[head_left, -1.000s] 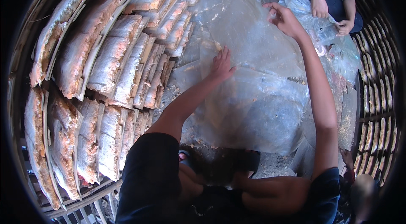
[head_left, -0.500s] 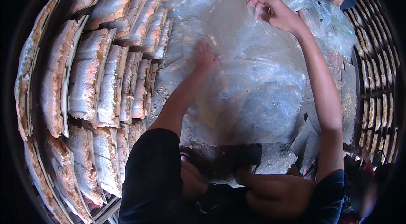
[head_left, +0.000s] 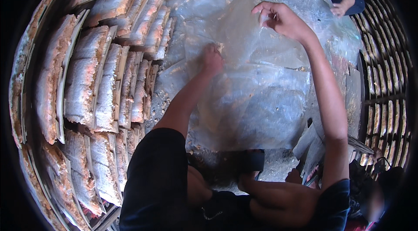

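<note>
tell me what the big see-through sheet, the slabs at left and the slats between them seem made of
Sheet: likely thin plastic film, glossy and cloudy; it creases and catches bluish shine.
Slabs: some crumbly mass, matte; whitish faces and ragged orange-brown edges, exact stuff unclear.
Slats: probably bare wood or bamboo, dull; pale, thin and flat.

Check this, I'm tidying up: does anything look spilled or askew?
Yes: small pale crumbs are scattered on the grey floor between the rough white-and-orange slabs and the large translucent plastic sheet, as if spilled. Flat grey scraps lie askew by the sheet's lower right corner.
</note>
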`<action>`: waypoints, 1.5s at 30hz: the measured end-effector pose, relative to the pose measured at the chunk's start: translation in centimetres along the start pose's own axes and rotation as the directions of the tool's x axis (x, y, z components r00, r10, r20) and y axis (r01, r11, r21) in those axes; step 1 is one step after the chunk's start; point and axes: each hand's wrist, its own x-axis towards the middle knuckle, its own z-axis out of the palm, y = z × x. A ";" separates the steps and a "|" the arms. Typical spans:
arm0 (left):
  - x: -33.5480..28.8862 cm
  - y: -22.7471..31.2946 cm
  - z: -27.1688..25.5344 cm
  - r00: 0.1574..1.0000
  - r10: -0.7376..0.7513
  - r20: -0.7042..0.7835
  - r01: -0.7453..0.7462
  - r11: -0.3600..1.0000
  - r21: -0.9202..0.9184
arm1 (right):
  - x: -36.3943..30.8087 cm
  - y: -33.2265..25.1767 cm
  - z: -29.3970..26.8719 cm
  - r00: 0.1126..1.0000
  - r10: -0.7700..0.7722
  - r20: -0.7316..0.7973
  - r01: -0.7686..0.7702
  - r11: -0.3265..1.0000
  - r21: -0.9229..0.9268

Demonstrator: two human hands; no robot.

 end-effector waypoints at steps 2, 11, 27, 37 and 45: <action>-0.1 0.1 0.0 0.996 -0.084 -0.028 0.083 0.996 -0.033 | -0.3 0.2 -0.2 1.000 0.013 -0.022 -0.013 1.000 0.017; -1.5 0.7 1.9 0.858 0.220 -0.464 -0.182 0.975 0.126 | -0.7 0.5 -0.1 0.999 0.035 -0.004 -0.035 0.998 0.044; 1.1 0.6 -0.9 0.957 -0.291 -0.024 0.271 0.916 -0.296 | -1.5 -0.2 -0.8 0.998 0.065 -0.019 -0.064 0.996 0.065; 2.3 0.4 -7.5 0.791 -0.430 -0.435 -0.325 0.307 -0.895 | -0.8 1.3 -1.0 0.931 0.025 -0.363 -0.047 0.998 -0.051; 0.9 -1.7 -22.7 0.592 0.089 -0.801 -0.711 0.525 -0.467 | -0.2 -0.3 -0.5 0.982 0.015 -0.188 -0.005 0.999 0.052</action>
